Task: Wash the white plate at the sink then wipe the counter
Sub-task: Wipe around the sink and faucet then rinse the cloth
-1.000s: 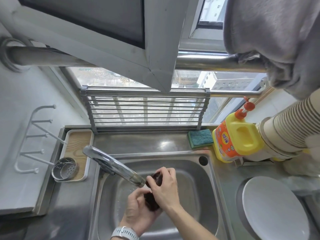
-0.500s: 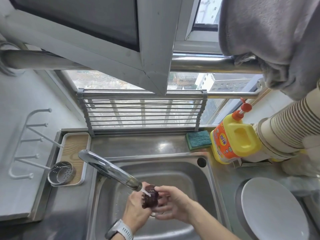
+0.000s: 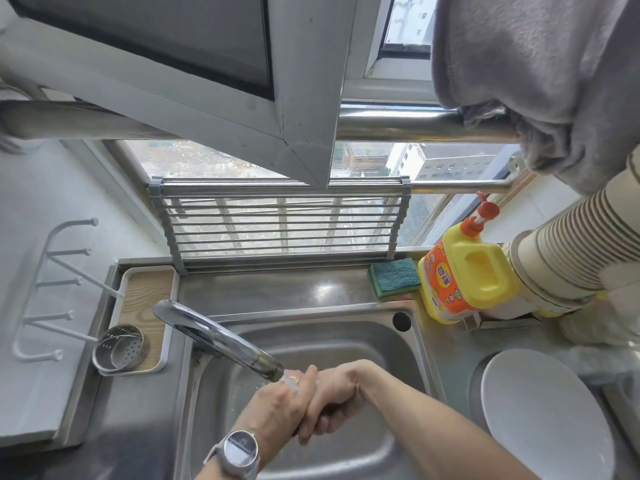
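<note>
Head view: both hands meet under the faucet (image 3: 221, 344) spout, over the sink (image 3: 346, 341). The left hand (image 3: 277, 407) and right hand (image 3: 332, 393) are clasped together, fingers curled; whether the grip closes on something dark between the palms I cannot tell, as it is hidden. The white plate (image 3: 543, 420) lies flat on the table (image 3: 446, 355), well to the right of the sink, so the right hand is nearer. A yellow detergent bottle (image 3: 467, 271) and green sponge (image 3: 393, 277) stand behind; nothing blocks the reach rightward to the plate.
</note>
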The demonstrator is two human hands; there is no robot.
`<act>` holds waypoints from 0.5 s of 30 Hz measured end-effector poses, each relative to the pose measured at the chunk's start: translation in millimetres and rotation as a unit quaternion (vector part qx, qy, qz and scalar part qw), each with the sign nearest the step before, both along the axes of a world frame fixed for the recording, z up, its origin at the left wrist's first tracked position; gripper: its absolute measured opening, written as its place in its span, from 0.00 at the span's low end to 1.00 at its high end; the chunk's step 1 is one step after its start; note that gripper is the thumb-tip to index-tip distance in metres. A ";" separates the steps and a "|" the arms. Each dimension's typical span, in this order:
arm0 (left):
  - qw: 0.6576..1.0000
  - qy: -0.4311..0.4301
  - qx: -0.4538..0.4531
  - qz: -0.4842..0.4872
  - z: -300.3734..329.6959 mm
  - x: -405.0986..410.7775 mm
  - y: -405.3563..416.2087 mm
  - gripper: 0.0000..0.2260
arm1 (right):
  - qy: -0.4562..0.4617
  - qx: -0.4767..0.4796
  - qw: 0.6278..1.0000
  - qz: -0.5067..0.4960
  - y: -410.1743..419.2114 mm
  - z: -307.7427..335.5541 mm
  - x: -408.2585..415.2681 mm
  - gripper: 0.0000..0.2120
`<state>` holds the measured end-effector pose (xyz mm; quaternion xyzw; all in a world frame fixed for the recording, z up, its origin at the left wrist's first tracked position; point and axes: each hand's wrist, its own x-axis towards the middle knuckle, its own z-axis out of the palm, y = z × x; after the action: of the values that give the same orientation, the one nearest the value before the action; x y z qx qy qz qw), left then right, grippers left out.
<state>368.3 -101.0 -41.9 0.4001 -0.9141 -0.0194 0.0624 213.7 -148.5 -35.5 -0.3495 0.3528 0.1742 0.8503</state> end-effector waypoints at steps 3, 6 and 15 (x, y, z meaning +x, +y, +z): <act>0.992 -0.075 0.098 0.023 -0.5 -4.8 -3.6 0.19 | 0.098 -0.116 0.986 0.069 0.6 -0.7 7.5 0.11; 0.970 -0.135 0.187 0.075 3.6 -8.2 -9.4 0.20 | 0.178 -0.249 0.941 0.142 -0.1 0.1 11.7 0.11; 0.934 -0.179 0.280 0.131 -19.0 -18.7 -2.1 0.20 | 0.238 -0.527 0.776 0.251 12.9 -9.3 9.5 0.12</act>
<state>349.6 -103.2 -60.9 0.5142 -0.8071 -0.1945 -0.2153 223.2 -135.6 -44.8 -0.7670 0.4799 0.2459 0.3479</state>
